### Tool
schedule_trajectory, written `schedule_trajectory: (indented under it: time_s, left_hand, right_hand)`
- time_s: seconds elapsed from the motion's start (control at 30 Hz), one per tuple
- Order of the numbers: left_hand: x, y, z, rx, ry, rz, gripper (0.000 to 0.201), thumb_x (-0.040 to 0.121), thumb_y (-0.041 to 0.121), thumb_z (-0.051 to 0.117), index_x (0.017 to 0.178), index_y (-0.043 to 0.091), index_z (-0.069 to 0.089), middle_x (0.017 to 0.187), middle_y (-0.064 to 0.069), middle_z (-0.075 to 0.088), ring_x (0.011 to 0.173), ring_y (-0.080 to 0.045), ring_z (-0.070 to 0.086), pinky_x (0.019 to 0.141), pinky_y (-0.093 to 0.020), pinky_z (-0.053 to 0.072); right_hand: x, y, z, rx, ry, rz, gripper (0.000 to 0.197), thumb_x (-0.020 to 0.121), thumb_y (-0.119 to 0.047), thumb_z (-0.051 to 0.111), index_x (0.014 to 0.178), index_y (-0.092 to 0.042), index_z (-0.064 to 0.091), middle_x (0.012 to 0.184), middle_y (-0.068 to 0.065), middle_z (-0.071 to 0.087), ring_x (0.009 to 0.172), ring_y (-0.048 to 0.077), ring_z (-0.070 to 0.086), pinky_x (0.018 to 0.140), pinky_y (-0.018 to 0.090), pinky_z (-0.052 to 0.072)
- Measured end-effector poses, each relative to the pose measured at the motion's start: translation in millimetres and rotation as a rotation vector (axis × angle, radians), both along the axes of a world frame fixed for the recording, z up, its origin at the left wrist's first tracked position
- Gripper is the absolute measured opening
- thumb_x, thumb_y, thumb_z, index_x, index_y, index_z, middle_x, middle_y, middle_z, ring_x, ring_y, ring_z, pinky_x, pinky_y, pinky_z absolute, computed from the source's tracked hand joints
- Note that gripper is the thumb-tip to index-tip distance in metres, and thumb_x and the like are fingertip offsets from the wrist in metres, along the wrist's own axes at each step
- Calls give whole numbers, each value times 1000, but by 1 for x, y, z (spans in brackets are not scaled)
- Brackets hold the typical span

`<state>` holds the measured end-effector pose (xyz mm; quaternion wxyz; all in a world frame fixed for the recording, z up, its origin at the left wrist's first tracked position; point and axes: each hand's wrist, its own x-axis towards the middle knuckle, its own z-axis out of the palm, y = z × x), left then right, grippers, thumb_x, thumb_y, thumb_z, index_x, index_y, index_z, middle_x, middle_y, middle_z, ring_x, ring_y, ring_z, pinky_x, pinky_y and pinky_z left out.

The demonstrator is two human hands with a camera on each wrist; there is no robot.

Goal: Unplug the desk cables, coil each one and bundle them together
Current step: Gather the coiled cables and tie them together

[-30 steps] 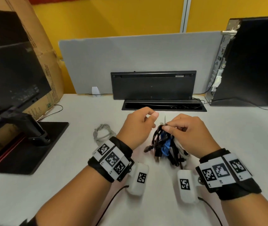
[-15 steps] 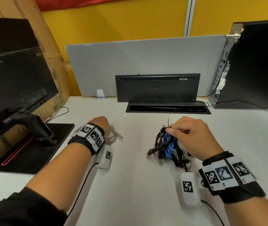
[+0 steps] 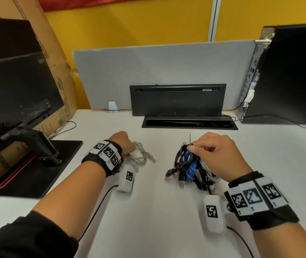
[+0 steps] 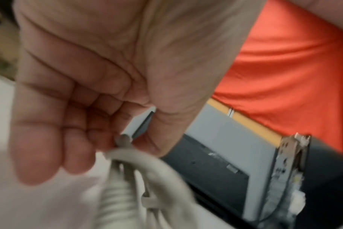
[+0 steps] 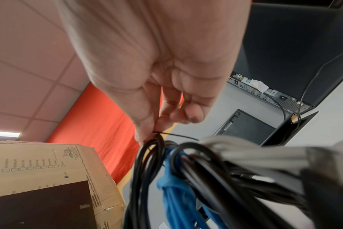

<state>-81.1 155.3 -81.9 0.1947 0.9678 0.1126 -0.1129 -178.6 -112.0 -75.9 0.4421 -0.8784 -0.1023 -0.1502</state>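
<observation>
The right hand (image 3: 217,155) pinches a thin black tie (image 3: 190,139) at the top of the cable bundle (image 3: 189,164) on the tabletop (image 3: 157,211) — likely keeping it cinched — while the left hand (image 3: 122,142) grasps the loose grey cable (image 3: 142,154), probably to add it.

Two hands at a white desk: one grey cable coil (image 3: 141,154) at centre left, one mixed bundle (image 3: 189,164) (black, blue, grey) at centre right.
</observation>
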Motion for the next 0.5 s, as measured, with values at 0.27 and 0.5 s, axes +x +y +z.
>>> schedule_trajectory:
  time_s: [0.27,0.5]
  left_hand:
    - [-24,-46,27,-646,-188,-93,23,91,19,61,83,1,72,75,-11,74,57,-12,67,59,-22,57]
    - [-69,-90,47,-988,-220,-319,23,93,20,61,91,1,74,83,-12,74,64,-23,69,65,-40,61]
  right_hand:
    - [-2,1,5,-7,3,1,10,86,-25,70,79,-26,78,78,-14,64,75,8,59,71,21,47]
    - [-3,0,9,-31,9,-1,12,86,-23,70,77,-22,79,78,-8,64,75,13,59,74,32,51]
